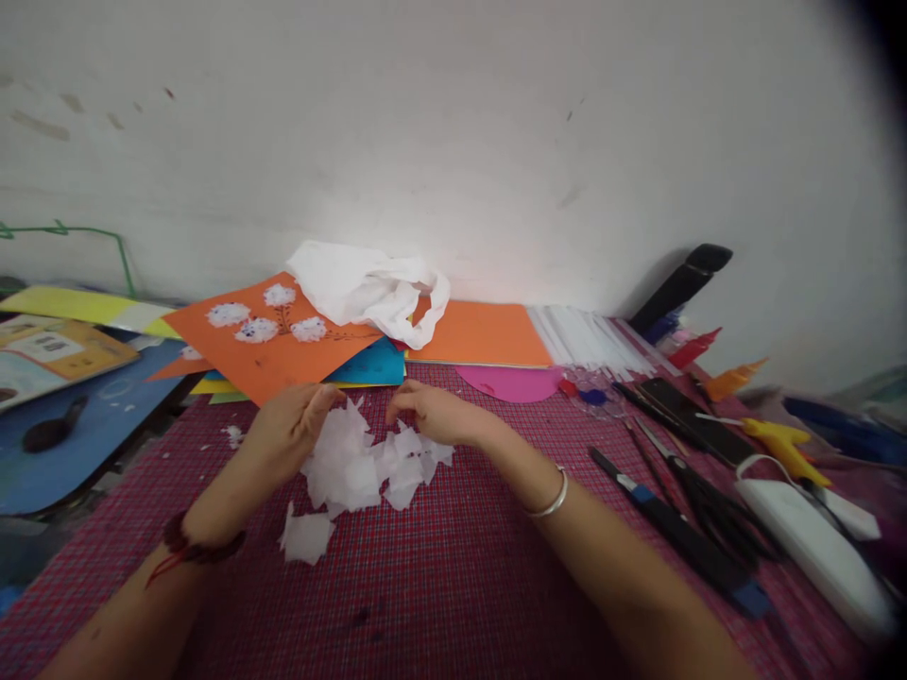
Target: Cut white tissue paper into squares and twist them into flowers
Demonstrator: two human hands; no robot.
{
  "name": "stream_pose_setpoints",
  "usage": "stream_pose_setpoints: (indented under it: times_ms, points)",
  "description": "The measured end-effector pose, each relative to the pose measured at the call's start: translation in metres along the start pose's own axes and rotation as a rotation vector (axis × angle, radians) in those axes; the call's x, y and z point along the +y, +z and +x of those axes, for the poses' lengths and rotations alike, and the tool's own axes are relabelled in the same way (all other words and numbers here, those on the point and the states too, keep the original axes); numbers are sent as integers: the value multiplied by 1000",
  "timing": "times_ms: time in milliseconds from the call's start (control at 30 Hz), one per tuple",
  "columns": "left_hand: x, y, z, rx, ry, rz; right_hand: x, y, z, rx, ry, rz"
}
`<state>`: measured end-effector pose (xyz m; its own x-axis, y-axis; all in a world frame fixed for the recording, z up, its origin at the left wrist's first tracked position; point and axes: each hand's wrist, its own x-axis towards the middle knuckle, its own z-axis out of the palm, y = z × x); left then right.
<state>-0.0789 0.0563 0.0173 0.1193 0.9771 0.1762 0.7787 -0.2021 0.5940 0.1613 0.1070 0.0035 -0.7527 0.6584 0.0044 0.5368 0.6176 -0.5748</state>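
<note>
Left hand (301, 420): fingers bunched at the upper left edge of the white paper pieces (347, 467), can't tell if a piece is pinched. Right hand (432, 411): fingers curled over the right side of the same heap, grip can't be told either, blurry

Left to right:
- blue board (120, 416) with a dark round object (46, 434) on it, well apart from the heap
- orange sheet (273, 364) with white puffs on it, tilted on the stack, near left hand
- white bag (347, 283) lies over its upper right corner; if tugged, it could drag the sheet or scuff the puffs
- paper heap mid-bench, on checked cloth (496, 586), between the hands; one loose clump nearer the wearer, by the left forearm. Pieces look light, so a forearm sweep or draft would likely scatter them
- red thread on left bracelet (198, 543) hangs loose, could snag pieces
- scissors (698, 491) and yellow glue gun (783, 444) out right; a wide right elbow could knock the scissors
</note>
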Motion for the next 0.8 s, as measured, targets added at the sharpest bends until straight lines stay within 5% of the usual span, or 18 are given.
stream_pose_setpoints:
  times_ms: [200, 333, 533, 667, 800]
  points:
    - [3, 0, 1, -9, 31, -8, 8, 7, 2, 73, 0, -14]
    - [9, -1, -3, 18, -23, -137, -2, -3, -1, 189, 164, 337]
    - [17, -1, -6, -61, -53, -283, -31, -9, -4, 67, 299, 758]
    - [14, -6, -5, -63, -65, -265, -42, 0, -1, 7, 235, 603]
    - [10, -12, -4, -38, -75, -243, -46, 7, -4, 158, 121, 214]
